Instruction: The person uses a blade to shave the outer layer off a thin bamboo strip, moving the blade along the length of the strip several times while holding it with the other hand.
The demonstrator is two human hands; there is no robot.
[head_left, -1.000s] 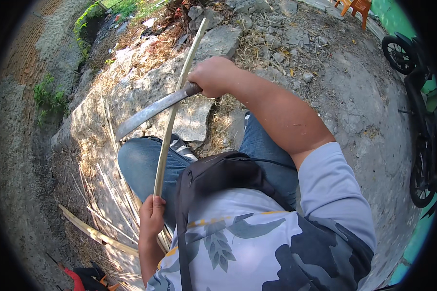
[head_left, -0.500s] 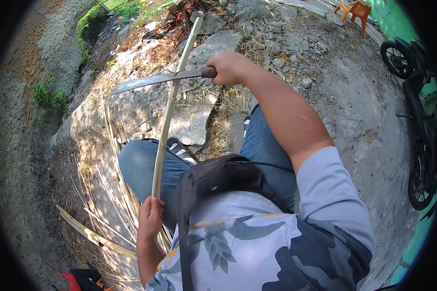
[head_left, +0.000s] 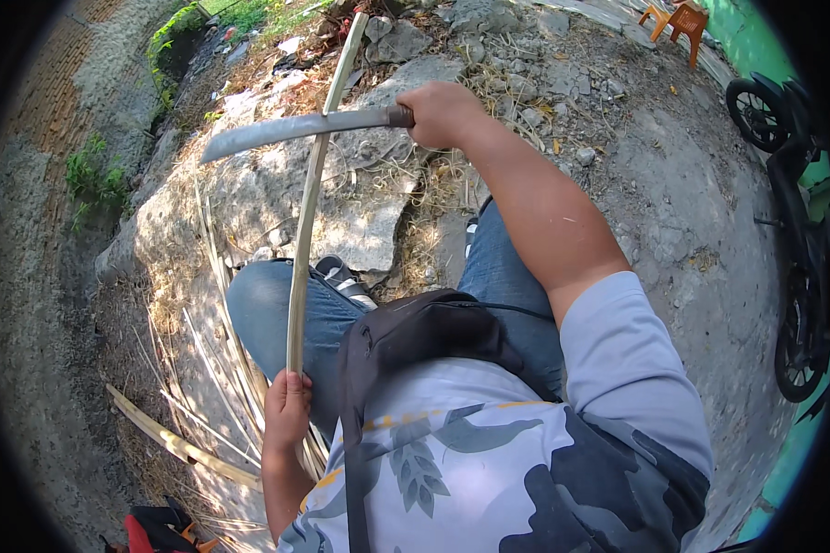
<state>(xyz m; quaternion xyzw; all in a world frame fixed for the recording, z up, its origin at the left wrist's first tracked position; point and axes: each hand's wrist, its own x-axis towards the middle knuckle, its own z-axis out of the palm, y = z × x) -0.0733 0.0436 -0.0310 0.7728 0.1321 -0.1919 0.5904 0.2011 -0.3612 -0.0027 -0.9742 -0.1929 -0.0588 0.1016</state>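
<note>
My left hand (head_left: 287,408) is closed around the near end of a long, pale bamboo strip (head_left: 306,221), beside my left knee. The strip rises away from me over that knee, its far end above the rubble. In my right hand (head_left: 441,114) is the dark handle of a machete (head_left: 277,132), gripped in a closed fist. Its broad grey blade points left and lies across the upper part of the strip, touching it. The part of the handle inside my fist is hidden.
Several split bamboo strips (head_left: 214,369) lie on the ground to my left, with a thicker bamboo piece (head_left: 180,447) nearby. Broken concrete (head_left: 364,226) and stones lie ahead. A motorcycle (head_left: 788,212) stands at the right by a green wall; an orange chair (head_left: 684,26) is far right.
The machete has moved slightly away from me along the strip, with its blade turned flatter. The strip's far end has tilted left. My left hand has stayed nearly still.
</note>
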